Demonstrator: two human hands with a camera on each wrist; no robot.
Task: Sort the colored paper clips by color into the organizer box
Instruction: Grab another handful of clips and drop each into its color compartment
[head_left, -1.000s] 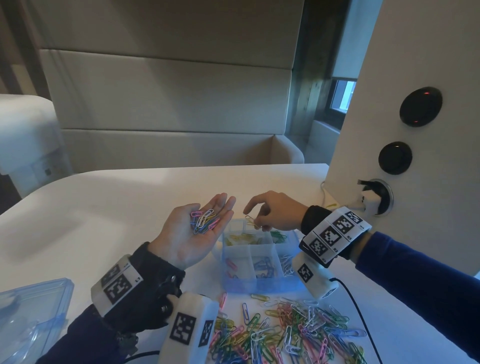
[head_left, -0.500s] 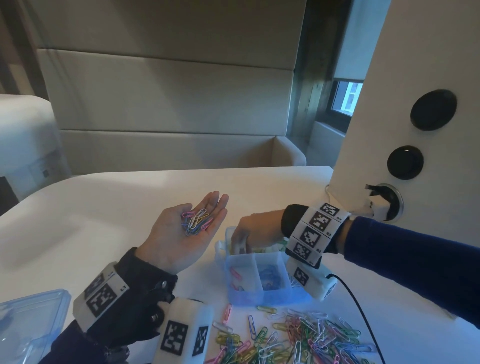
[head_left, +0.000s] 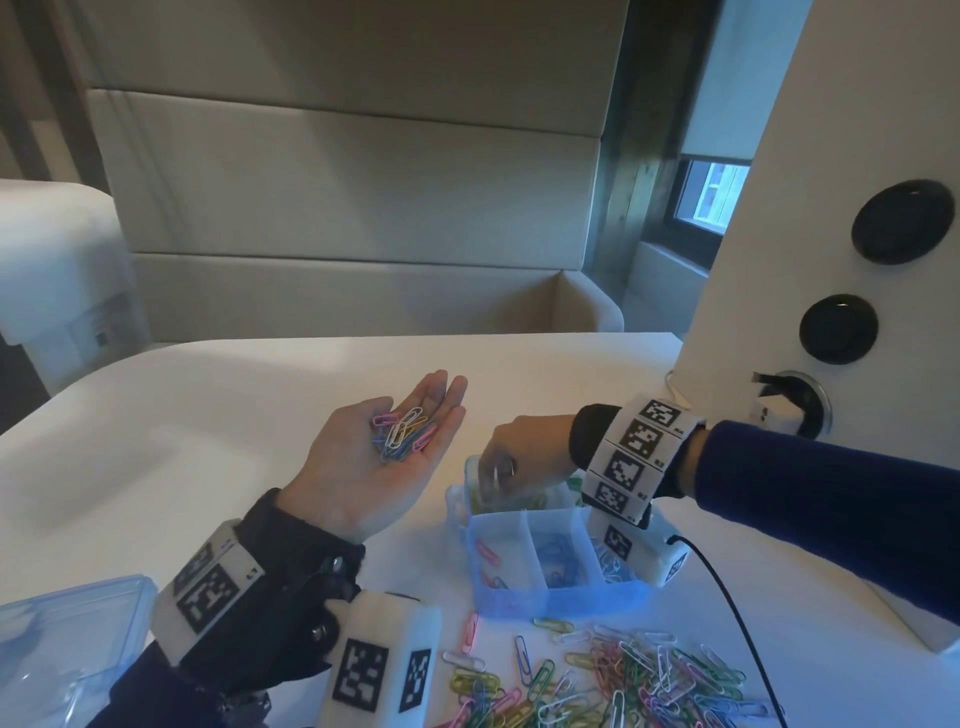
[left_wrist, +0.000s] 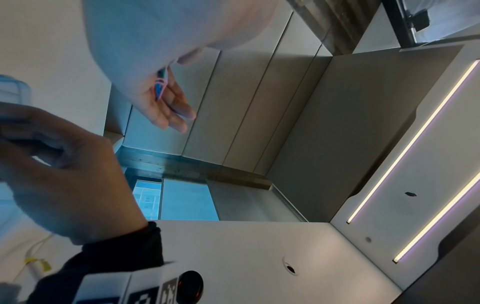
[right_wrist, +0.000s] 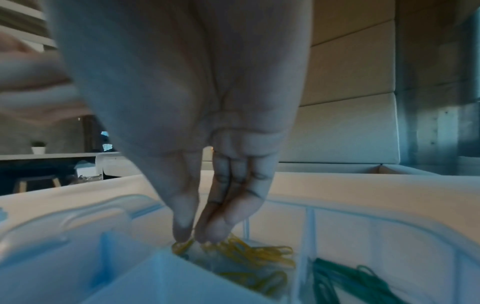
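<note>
My left hand (head_left: 428, 402) is held palm up above the table, fingers straight, and carries a small heap of mixed paper clips (head_left: 402, 434). The clear blue organizer box (head_left: 519, 605) stands to its right. Pink clips (head_left: 485, 553), blue clips (head_left: 558, 553) and white clips (head_left: 613, 564) lie in its near compartments. My right hand (head_left: 493, 478) reaches down into the far left compartment. In the right wrist view its thumb and fingers (right_wrist: 188, 236) pinch a yellow clip (right_wrist: 182, 245) just above the yellow clips (right_wrist: 259, 257). Green clips (right_wrist: 350, 275) fill the neighbouring compartment.
A big pile of loose mixed clips (head_left: 623, 680) lies on the white table in front of the box. The clear lid (head_left: 62, 634) sits at the near left. A black cable (head_left: 727, 613) runs past the box. A white pillar with sockets (head_left: 831, 260) stands on the right.
My right hand has dropped from above the box down into the far left compartment, still pinching the yellow clip. My left hand stays palm up with its heap.
</note>
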